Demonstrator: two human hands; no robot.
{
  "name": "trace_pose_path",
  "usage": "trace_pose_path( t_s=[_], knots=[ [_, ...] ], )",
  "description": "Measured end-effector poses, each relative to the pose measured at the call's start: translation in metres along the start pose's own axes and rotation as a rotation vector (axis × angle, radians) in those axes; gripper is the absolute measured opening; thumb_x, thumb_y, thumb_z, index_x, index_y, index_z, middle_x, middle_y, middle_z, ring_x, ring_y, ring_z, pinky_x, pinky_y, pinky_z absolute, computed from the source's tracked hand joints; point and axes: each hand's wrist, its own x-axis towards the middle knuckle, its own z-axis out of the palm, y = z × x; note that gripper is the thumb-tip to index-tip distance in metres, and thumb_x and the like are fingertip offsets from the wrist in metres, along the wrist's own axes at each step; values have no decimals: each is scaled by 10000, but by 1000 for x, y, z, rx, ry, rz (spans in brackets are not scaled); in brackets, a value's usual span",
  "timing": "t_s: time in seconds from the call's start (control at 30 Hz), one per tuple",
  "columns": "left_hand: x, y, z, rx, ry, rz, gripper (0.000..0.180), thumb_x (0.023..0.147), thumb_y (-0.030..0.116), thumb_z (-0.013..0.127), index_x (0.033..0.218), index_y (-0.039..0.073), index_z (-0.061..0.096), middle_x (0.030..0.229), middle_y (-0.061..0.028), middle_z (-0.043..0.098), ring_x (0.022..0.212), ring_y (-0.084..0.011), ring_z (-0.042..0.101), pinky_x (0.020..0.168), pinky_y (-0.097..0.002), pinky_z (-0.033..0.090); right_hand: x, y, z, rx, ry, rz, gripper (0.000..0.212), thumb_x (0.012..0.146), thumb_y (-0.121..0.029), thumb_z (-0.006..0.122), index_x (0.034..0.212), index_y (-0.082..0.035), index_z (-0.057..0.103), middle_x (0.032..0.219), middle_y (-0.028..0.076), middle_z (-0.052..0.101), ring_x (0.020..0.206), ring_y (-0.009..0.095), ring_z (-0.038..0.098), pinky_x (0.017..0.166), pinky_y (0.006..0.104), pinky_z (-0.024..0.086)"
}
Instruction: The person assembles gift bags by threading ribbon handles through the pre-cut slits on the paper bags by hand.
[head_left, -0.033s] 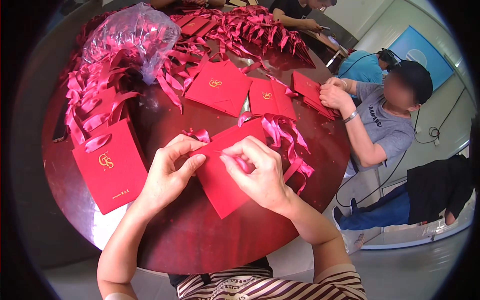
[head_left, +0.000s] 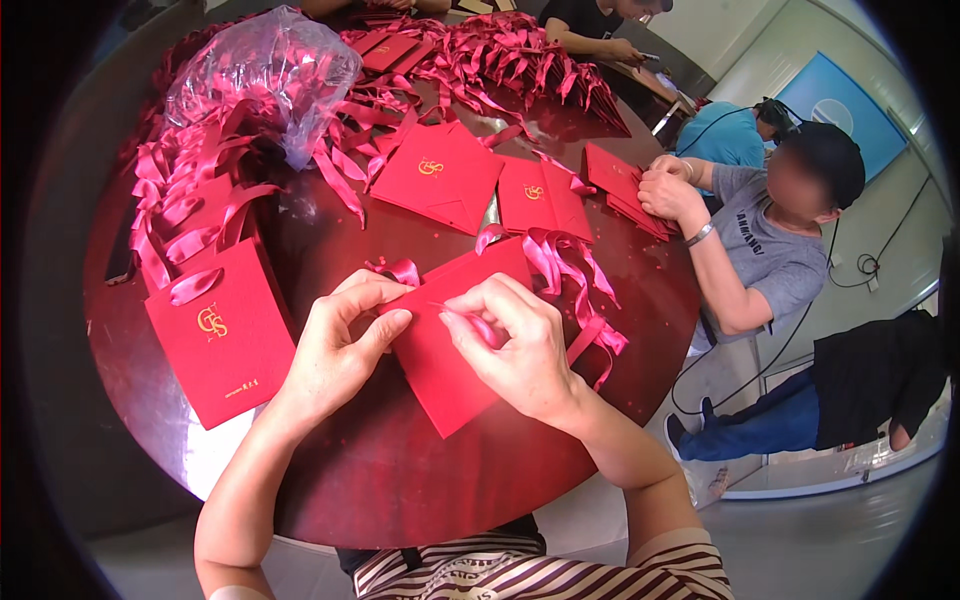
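Note:
A red paper gift bag (head_left: 440, 375) lies tilted in front of me near the table's front edge. My left hand (head_left: 352, 335) pinches the bag's upper left edge between thumb and fingers. Over the bag's upper part, my right hand (head_left: 510, 340) is closed on a pink satin ribbon (head_left: 487, 330), with a thin end poking out at the fingertips. Another bit of pink ribbon (head_left: 403, 270) curls up behind my left fingers. Several loose pink ribbons (head_left: 570, 265) lie just right of the bag. My right fingers partly hide where the ribbon meets the bag.
To the left lies a row of red bags with ribbon handles (head_left: 222, 335). Flat red bags (head_left: 440, 175) rest beyond my hands. A clear plastic bag (head_left: 265, 75) covers ribbons at the far left. At right, a co-worker (head_left: 775, 220) handles red bags at the round table (head_left: 400, 500).

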Motion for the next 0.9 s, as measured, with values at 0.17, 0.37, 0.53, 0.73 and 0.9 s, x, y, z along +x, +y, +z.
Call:
trace_pose_path(
  t_s=[0.17,0.37,0.53,0.73,0.9],
  knots=[
    [-1,-3,0,89,13,75,185,859,66,629,998,-54,617,937,-37,540,821,-95,518,711,-234,427,0,-5,-1,-31,5,-57,116,730,57,679,812,7,614,692,66,555,519,109,523,452,249,394],
    [-4,6,6,177,67,112,191,823,32,649,992,-53,621,940,-62,552,876,-126,536,788,-243,430,-1,-10,1,-186,55,-192,119,708,51,683,772,-1,596,678,77,542,498,180,528,451,294,429],
    [-6,6,12,155,103,121,179,804,13,659,968,-52,624,927,-72,563,871,-134,547,786,-250,435,-3,-17,-4,-278,34,-257,132,712,55,676,775,17,566,679,109,536,540,259,574,485,341,473],
    [-9,11,16,244,126,151,166,795,-3,660,947,-52,618,905,-74,564,846,-136,549,766,-246,439,-6,-24,-5,-342,29,-249,131,723,52,662,757,4,545,671,112,527,549,262,577,495,343,475],
    [-10,11,20,262,134,164,170,784,-18,661,944,-55,615,894,-82,561,828,-147,553,747,-250,446,-9,-31,-3,-330,35,-150,142,730,32,663,752,-5,528,669,110,530,535,262,575,483,339,473]
  ],
)
